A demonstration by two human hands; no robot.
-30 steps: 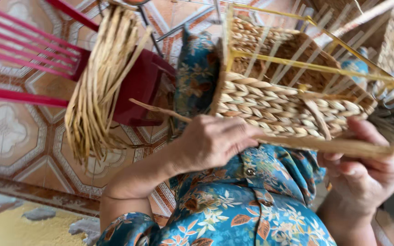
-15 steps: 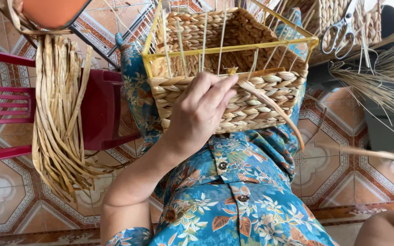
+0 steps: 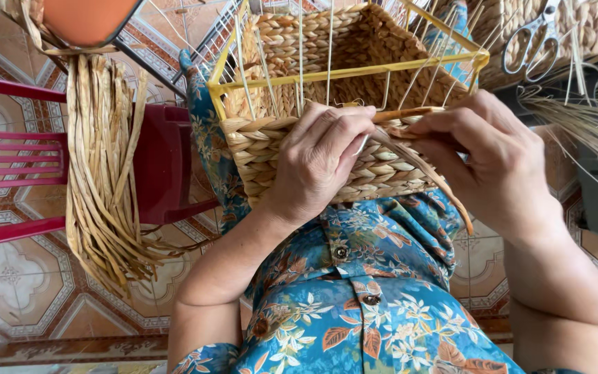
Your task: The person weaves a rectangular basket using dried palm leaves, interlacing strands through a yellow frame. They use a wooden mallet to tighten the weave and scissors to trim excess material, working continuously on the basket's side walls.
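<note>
Half-woven basket (image 3: 327, 149) rests on the lap, centre, yellow wire frame (image 3: 354, 69) exposed. Left hand (image 3: 320, 163) presses closed fingers on the near wall. Right hand (image 3: 493, 156) pinches a straw strand (image 3: 427, 166) at the rim.

Bright even daylight, soft faint shadows, sharp focus throughout, slight wide-angle stretch at edges

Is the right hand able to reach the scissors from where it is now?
Probably yes. The scissors hang just above and beyond the right hand, with open space between. But its fingers pinch a straw strand at the basket, so it must let go first.
</note>
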